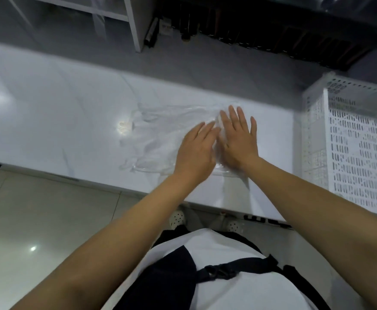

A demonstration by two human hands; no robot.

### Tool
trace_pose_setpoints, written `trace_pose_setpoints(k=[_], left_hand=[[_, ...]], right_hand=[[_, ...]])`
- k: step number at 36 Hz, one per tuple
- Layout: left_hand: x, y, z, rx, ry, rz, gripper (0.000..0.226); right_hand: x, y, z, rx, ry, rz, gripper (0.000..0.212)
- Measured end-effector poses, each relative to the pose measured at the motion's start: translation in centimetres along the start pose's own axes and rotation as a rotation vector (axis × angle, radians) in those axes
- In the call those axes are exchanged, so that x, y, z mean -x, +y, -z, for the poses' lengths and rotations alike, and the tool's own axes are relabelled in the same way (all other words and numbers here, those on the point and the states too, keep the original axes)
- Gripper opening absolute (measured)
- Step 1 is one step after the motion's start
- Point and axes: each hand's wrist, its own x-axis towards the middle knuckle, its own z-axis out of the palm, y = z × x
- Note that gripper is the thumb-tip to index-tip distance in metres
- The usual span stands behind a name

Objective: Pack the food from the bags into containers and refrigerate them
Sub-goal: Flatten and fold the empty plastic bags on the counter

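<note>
Pressing an empty plastic bag [160,139] flat

Left hand [196,153] and right hand [239,139] both spread, fingers straight, gripping nothing, bag under the palms; white crate [350,142] right of them; no food or containers visible, emptying seemingly done

- A clear plastic bag [160,139] is spread flat on the white desk [60,113].
- The bag is pressed by the left hand [196,151] and the right hand [239,139], placed side by side with fingers [234,115] straight.
- A white perforated basket [350,148] is seen at the desk's right end, apart from the bag.
- Pale floor tiles [37,215] are visible below the desk edge.
</note>
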Motion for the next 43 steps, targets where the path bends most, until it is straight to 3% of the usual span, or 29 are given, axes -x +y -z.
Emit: trace_pose_setpoints(k=[3, 8, 18, 28, 32, 37, 41, 43], left_hand=[[-3.4, -1.4, -1.4, -0.203, -0.085, 0.101, 0.056], [-5.3, -6.2, -2.5, -0.394, -0.204, 0.278, 0.067], [-4.1, -10.5, -0.1, -0.414, -0.127, 0.372, 0.076], [-3.4, -10.7, 1.2, -0.384, -0.157, 0.447, 0.08], [-4.1, -10.4, 3.6, -0.304, -0.194, 0.445, 0.071], [-6.4, -9.3, 8.3, -0.217, -0.039, 0.318, 0.05], [-9.3, -7.2, 8.7, -0.048, -0.248, 0.238, 0.049], [-10.8, -6.3, 7.5, -0.122, -0.38, 0.187, 0.06]], right_hand=[[0.0, 0.0, -0.5, -0.019, -0.005, -0.012, 0.064], [0.0, 0.7, -1.2, -0.036, -0.062, -0.029, 0.071], [0.4, 0.6, -1.0, -0.081, -0.049, -0.087, 0.08], [0.4, 0.8, -0.8, -0.097, -0.085, -0.085, 0.08], [1.1, 1.4, -0.3, -0.112, -0.095, -0.103, 0.074], [3.5, 0.6, 1.9, -0.161, 0.02, -0.179, 0.071], [6.5, -2.1, 3.2, -0.252, -0.047, -0.083, 0.072], [7.5, -3.6, 3.2, -0.278, -0.144, -0.056, 0.078]])
